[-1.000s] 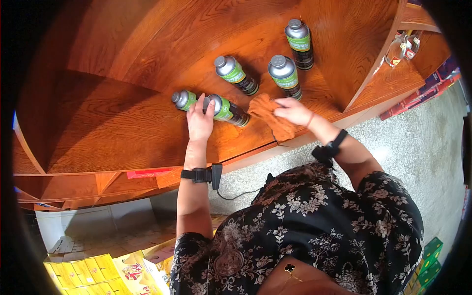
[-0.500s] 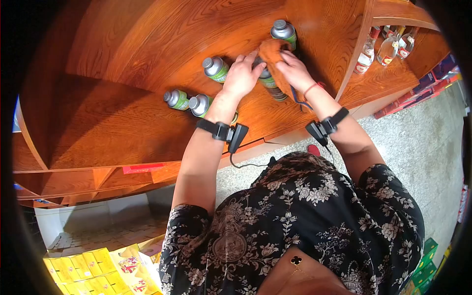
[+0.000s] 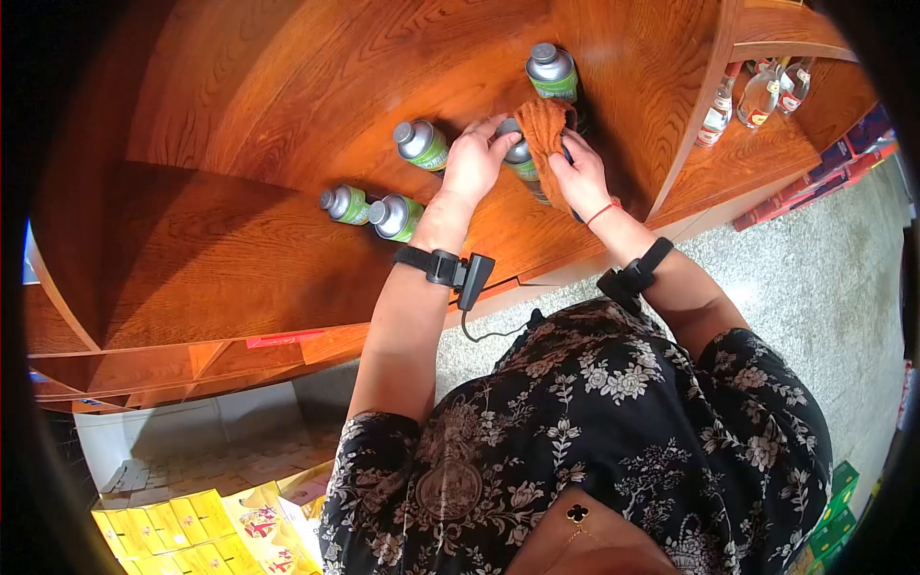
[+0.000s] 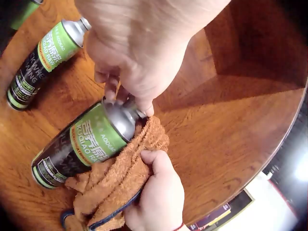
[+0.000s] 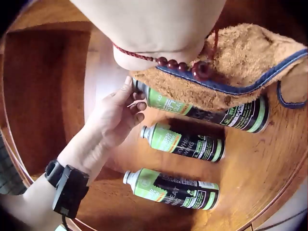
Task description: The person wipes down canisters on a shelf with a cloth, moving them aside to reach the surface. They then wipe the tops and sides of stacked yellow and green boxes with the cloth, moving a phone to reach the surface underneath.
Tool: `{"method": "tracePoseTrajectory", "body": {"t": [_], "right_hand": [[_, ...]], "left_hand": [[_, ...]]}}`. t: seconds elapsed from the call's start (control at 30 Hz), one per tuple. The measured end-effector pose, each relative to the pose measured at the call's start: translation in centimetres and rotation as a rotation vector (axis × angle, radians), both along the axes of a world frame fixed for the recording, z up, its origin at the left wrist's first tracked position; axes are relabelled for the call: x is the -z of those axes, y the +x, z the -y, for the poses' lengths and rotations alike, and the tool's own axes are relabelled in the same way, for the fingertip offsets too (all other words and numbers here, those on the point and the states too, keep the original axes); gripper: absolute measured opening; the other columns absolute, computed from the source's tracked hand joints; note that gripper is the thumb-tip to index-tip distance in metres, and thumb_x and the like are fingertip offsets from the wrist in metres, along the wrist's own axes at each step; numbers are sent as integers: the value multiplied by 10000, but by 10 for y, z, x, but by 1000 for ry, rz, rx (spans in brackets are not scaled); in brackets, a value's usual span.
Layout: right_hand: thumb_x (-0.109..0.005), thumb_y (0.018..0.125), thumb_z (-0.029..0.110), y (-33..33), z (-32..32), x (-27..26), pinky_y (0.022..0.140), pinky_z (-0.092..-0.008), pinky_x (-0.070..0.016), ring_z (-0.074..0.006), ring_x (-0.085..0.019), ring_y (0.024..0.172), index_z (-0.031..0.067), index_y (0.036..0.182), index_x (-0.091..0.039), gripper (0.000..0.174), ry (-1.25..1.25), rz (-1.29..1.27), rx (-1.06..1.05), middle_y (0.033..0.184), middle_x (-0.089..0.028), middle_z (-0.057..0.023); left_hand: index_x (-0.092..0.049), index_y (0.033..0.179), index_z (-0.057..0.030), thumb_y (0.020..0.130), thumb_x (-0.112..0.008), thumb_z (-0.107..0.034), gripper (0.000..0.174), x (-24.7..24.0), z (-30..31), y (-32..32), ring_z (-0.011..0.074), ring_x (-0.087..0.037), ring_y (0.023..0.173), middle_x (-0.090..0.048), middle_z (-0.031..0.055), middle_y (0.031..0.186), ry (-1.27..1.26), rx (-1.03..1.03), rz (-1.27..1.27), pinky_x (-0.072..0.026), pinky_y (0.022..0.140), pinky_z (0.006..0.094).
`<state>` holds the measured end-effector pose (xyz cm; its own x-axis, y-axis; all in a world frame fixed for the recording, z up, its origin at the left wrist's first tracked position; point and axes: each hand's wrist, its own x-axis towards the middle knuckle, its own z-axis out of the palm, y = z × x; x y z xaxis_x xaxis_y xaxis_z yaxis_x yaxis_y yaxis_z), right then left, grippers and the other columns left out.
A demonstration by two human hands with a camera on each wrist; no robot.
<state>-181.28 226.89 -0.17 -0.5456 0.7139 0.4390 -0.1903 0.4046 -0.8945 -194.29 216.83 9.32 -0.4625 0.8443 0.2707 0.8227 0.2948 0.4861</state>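
In the head view my left hand (image 3: 474,165) pinches the cap end of a green-and-black can (image 4: 91,139). My right hand (image 3: 581,175) grips an orange-brown cloth (image 3: 543,134) with a dark blue edge, laid against that can's side. Behind it stands another can (image 3: 552,75). More cans stand to the left: one (image 3: 422,146) beside my left hand and two close together (image 3: 347,204), (image 3: 396,218). The right wrist view shows my left hand (image 5: 113,115) at the can's top, the cloth (image 5: 231,62) covering part of the can.
The cans stand on a curved wooden shelf (image 3: 220,268). An upright divider (image 3: 695,105) rises at the right, with glass bottles (image 3: 759,99) in the compartment beyond. Yellow boxes (image 3: 168,527) lie at the lower left, red boxes (image 3: 800,187) below the right compartment.
My left hand has left the cans at the left and moved right to the can by the cloth. The cloth in my right hand has moved from the shelf's front edge up onto that can.
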Motion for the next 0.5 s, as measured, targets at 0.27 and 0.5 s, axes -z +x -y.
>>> {"method": "tracePoseTrajectory", "body": {"t": [0.27, 0.5], "right_hand": [[-504, 838, 293, -40, -35, -14, 844, -363, -461, -318, -610, 984, 13, 1041, -622, 365, -342, 221, -174, 998, -645, -196], [-518, 854, 311, -37, -42, 30, 911, -325, -426, -203, -584, 1055, 16, 1123, -611, 410, -618, 166, -225, 1104, -654, -127]], "left_hand": [[-614, 1138, 9, 861, -648, -254, 384, 4, 1, -2, 345, -598, 1010, -623, 219, 1056, 7, -6, -17, -467, 867, 371], [-608, 1140, 20, 846, -661, -246, 401, 3, 0, -2, 356, -586, 1033, -615, 216, 1092, 14, 9, 38, -462, 888, 381]]}}
